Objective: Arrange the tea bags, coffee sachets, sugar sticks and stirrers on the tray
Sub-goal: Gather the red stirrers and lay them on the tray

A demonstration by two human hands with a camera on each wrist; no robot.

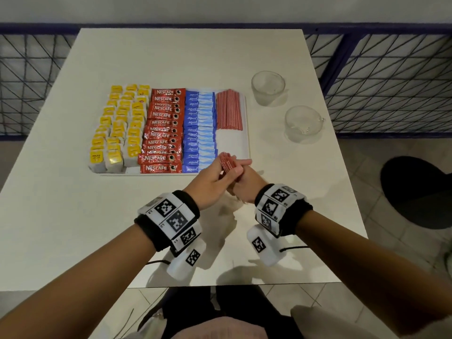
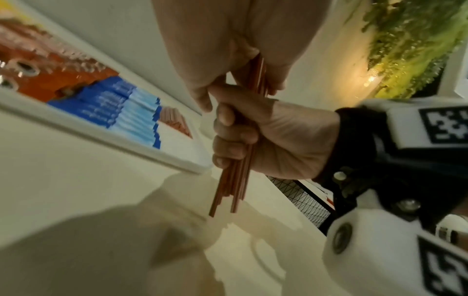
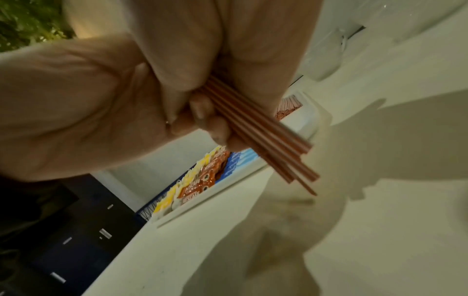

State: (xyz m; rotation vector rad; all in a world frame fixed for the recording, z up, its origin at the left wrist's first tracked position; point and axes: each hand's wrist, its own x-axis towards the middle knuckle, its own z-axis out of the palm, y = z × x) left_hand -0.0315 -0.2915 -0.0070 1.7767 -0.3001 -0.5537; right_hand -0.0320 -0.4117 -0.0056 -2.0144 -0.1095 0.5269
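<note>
Both hands meet just off the white tray's (image 1: 232, 143) front right corner, holding one bundle of red stirrers (image 1: 226, 162) upright between them. My left hand (image 1: 216, 177) grips the bundle from the left. My right hand (image 1: 244, 173) curls its fingers round the bundle (image 2: 233, 184) from the right. The stirrers' lower ends (image 3: 298, 166) stick out unevenly above the table. On the tray lie yellow tea bags (image 1: 117, 126), red coffee sachets (image 1: 162, 133), blue sugar sticks (image 1: 199, 128) and a block of red stirrers (image 1: 229, 110) at the back right. The tray's front right part is bare.
Two clear glass cups (image 1: 268, 88) (image 1: 303, 124) stand on the white table (image 1: 73, 216) right of the tray. A dark mesh railing (image 1: 381, 89) runs behind the table. A black round stool (image 1: 420, 192) sits on the floor at the right.
</note>
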